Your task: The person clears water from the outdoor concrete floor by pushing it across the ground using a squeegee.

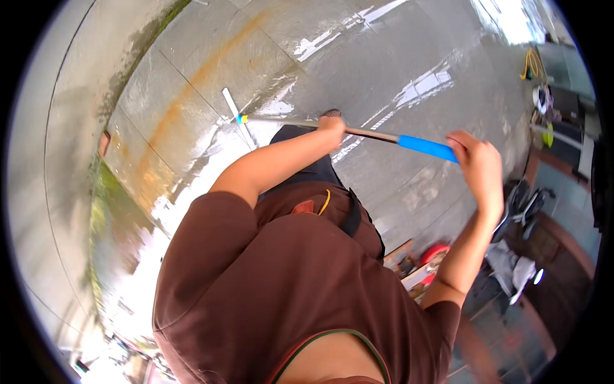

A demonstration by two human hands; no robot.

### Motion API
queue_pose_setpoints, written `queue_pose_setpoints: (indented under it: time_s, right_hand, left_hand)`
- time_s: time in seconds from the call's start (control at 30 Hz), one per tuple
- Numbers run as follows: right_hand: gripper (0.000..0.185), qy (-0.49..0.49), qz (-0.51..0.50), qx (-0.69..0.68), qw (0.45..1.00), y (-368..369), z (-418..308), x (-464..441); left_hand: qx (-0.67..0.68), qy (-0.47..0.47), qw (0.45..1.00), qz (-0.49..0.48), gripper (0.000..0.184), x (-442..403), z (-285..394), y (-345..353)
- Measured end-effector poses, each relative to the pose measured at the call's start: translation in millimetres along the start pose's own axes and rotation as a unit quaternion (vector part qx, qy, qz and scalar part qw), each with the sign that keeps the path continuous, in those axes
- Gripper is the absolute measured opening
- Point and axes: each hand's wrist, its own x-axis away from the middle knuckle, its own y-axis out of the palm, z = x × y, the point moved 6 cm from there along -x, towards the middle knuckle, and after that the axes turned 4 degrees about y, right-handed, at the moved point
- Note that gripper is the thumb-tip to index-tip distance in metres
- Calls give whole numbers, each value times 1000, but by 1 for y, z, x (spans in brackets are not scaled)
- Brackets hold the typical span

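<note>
A long-handled floor squeegee [377, 134] slants across the view, with a silvery pole and a blue grip [425, 148]. Its narrow white head [230, 102] lies on the wet floor at the upper left, joined to the pole by a blue and yellow fitting [242, 119]. Partway along the pole, my left hand [332, 131] is closed around it. My right hand [476, 160] is closed at the end of the blue grip, fingers curled over the top. The palm side of each hand is hidden.
Wet grey paving [358, 64] reflects light and carries a rusty orange streak [185, 96]. A pale wall [57, 128] with a mossy edge curves along the left. At the right are a yellow hose [532, 64], a bicycle-like object [527, 205], grey cloth [510, 269] and a red round item [435, 255].
</note>
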Motion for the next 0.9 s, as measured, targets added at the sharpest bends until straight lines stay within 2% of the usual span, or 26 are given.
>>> queue_pose_setpoints:
  time_s: [0.07, 0.1, 0.13, 0.2, 0.23, 0.27, 0.3, 0.33, 0.37, 0.4, 0.43, 0.53, 0.63, 0.73, 0.8, 0.9]
  right_hand:
    - [15, 38, 27, 22, 999, -39, 42, -14]
    - [15, 58, 43, 28, 997, -58, 62, -21]
    - [14, 71, 64, 25, 995, -77, 83, -29]
    - [13, 89, 94, 32, 991, -109, 116, -43]
    - [13, 77, 130, 58, 987, -121, 124, -54]
    - [14, 84, 126, 69, 986, -126, 133, -70]
    - [14, 92, 120, 81, 985, -129, 138, -83]
    - [15, 48, 118, 137, 982, -122, 131, -96]
    - [17, 3, 118, 194, 974, -110, 121, -109]
    - [22, -90, 144, 247, 954, -103, 110, -118]
    - [25, -79, 179, 247, 949, -113, 100, -125]
    - [21, 9, 232, 169, 958, -148, 139, -132]
    - [16, 70, 164, 53, 983, -143, 198, -140]
    - [18, 37, 100, -54, 993, -95, 223, -158]
    - [19, 2, 46, -101, 994, -52, 222, -175]
    - [18, -71, 12, -116, 991, -10, 209, -201]
  left_hand:
    - [-44, 88, 995, 26, 24, -11, 35, 81]
    - [-6, 97, 995, -25, 24, -18, 51, 128]
    - [-20, 159, 987, 25, 25, 6, 87, 153]
    - [71, 169, 979, -88, 30, 2, 137, 241]
    - [63, 177, 974, -124, 32, -1, 171, 275]
    - [54, 184, 968, -162, 35, 0, 208, 303]
    - [108, 166, 957, -214, 38, 9, 242, 318]
    - [164, 147, 939, -263, 43, 19, 276, 326]
    - [168, 151, 936, -271, 45, 16, 301, 333]
    - [176, 157, 928, -287, 44, 18, 318, 341]
    - [182, 163, 922, -302, 43, 22, 334, 347]
    - [212, 170, 914, -302, 39, 43, 348, 352]
    - [212, 155, 926, -272, 38, 34, 323, 322]
    - [191, 148, 955, -175, 41, -6, 272, 268]
    - [167, 97, 976, -102, 40, -37, 233, 229]
    - [98, 38, 994, 17, 25, -85, 191, 189]
